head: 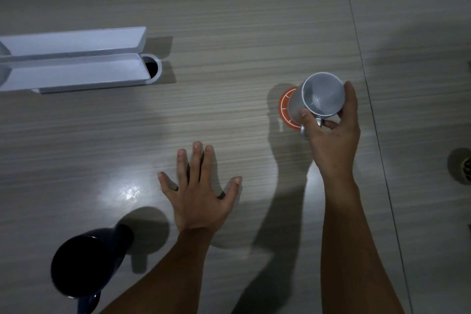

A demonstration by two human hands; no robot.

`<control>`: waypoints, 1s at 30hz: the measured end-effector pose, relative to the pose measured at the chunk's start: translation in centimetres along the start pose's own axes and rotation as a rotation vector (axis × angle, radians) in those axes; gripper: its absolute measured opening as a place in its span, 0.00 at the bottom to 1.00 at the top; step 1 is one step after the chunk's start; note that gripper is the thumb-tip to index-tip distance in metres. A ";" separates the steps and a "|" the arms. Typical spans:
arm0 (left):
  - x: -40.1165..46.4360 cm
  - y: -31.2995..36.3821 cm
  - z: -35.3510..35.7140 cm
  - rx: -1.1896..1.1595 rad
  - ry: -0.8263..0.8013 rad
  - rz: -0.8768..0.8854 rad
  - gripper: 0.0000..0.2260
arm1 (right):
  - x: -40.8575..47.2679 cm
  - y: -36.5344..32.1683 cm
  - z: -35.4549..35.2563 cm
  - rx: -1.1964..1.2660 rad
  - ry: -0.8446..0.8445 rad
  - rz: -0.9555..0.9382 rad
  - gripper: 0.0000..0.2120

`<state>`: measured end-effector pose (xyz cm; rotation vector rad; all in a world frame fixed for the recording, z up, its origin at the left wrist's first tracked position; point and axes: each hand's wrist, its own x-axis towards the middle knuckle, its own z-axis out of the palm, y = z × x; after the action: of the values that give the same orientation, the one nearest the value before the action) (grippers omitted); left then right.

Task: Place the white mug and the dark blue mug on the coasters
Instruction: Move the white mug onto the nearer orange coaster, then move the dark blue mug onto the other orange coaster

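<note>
The white mug stands upright on an orange coaster at the right of the table; only the coaster's left edge shows. My right hand grips the mug by its handle and rim. The dark blue mug stands at the near left on the bare table, its handle toward me. My left hand lies flat on the table between the two mugs, fingers spread, holding nothing. I see only one coaster.
A white cable tray with open flaps and a round cable hole sits at the far left. A seam runs down the table at the right. A dark round fitting shows at the right edge.
</note>
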<state>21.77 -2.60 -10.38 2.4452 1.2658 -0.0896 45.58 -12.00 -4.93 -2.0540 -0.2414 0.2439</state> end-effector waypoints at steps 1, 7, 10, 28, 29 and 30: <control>-0.1 -0.1 0.0 -0.005 0.000 0.004 0.39 | -0.1 -0.1 0.0 0.004 -0.006 0.008 0.45; -0.2 -0.1 -0.4 0.015 -0.021 0.017 0.39 | -2.6 -1.1 -1.2 -0.039 0.001 0.052 0.47; -0.1 0.1 -0.7 0.030 -0.030 0.022 0.38 | -6.5 -1.3 -1.9 -0.003 0.053 0.131 0.43; -17.6 -16.3 -1.7 -0.111 -0.057 0.326 0.29 | -30.1 2.8 3.0 -0.543 -0.454 -0.194 0.33; -18.0 -17.2 -2.0 -0.120 -0.037 0.296 0.29 | -30.8 2.8 3.9 -0.579 -0.490 -0.244 0.35; -18.4 -18.1 -2.3 -0.134 -0.008 0.248 0.29 | -31.4 2.7 4.7 -0.620 -0.527 -0.280 0.37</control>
<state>-3.78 -6.62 -9.58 2.4595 0.9240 0.0504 14.32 -17.84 -7.25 -2.4886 -1.0269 0.5913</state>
